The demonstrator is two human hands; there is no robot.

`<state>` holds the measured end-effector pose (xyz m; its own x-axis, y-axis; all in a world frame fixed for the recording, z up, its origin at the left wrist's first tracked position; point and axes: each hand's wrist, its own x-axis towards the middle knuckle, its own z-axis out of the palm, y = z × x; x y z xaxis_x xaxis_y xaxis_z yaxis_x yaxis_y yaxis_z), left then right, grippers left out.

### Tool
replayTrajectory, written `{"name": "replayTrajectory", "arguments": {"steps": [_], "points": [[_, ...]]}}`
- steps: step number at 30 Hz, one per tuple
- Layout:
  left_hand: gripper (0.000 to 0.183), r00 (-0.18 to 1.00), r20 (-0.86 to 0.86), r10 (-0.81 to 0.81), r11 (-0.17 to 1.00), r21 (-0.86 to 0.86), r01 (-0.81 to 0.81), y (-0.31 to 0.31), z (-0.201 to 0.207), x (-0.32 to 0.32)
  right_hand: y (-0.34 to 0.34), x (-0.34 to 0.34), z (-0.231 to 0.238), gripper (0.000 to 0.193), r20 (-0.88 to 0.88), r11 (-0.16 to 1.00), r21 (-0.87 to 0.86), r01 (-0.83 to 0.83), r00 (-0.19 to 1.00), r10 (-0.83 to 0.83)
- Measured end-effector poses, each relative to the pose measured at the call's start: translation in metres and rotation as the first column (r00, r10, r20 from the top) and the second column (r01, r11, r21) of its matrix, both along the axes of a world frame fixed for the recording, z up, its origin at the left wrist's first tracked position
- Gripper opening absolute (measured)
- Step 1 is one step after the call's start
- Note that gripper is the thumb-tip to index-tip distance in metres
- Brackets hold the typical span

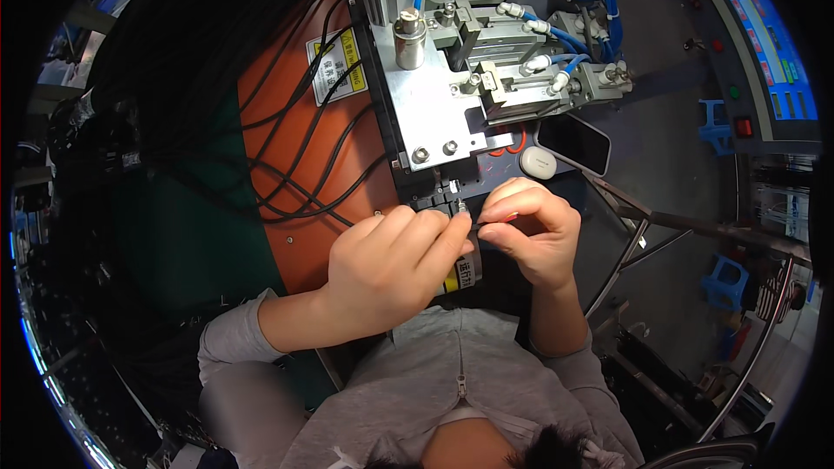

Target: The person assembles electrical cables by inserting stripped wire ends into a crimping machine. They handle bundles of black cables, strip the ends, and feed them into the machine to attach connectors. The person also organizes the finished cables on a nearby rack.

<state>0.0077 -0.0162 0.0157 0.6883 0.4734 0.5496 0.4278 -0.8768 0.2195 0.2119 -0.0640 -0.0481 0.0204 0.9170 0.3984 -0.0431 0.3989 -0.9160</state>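
Red sliver (512, 217) pinched in the right hand (537, 230); left hand (387, 265) curled nearly closed, its hold unclear, hands close together

There were two bare hands (382, 265), two blue stools (724, 287), one phone (580, 146), one rounded white case (538, 162), one lit screen (771, 61) and one square red button (743, 128).

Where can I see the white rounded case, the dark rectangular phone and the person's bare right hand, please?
White rounded case (538, 163): head view, middle of its top.
Dark rectangular phone (579, 144): head view, middle of its screen.
Bare right hand (551, 236): head view, about the middle of the hand.
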Motion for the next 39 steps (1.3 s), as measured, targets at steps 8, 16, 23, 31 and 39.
{"name": "replayTrajectory", "arguments": {"steps": [8, 16, 23, 31, 39], "points": [[0.016, 0.976, 0.212, -0.043, 0.968, -0.233, 0.093, 0.008, -0.004, 0.001, 0.002, -0.026, 0.008, 0.016, -0.019, 0.981, 0.002, 0.193, 0.981, -0.193], [0.012, 0.986, 0.16, -0.055, 0.981, -0.174, 0.083, 0.009, -0.006, 0.0, 0.005, -0.027, 0.012, 0.01, -0.336, 0.949, -0.312, 0.046, 0.929, -0.156], [0.012, 0.998, 0.058, -0.017, 0.999, -0.03, 0.018, 0.005, -0.009, 0.0, 0.002, -0.038, 0.029, 0.012, 0.284, 0.928, -0.003, 0.373, 0.89, -0.356], [0.021, 0.998, 0.015, -0.068, 0.994, 0.085, 0.067, 0.009, -0.016, -0.002, -0.001, -0.012, 0.044, 0.011, 0.182, 0.906, -0.408, 0.114, 0.982, -0.042], [0.034, 0.985, -0.172, -0.025, 1.0, 0.008, 0.026, 0.001, -0.015, 0.002, 0.01, -0.011, 0.02, 0.006, 0.447, 0.946, -0.21, 0.249, 0.885, -0.134]]}}
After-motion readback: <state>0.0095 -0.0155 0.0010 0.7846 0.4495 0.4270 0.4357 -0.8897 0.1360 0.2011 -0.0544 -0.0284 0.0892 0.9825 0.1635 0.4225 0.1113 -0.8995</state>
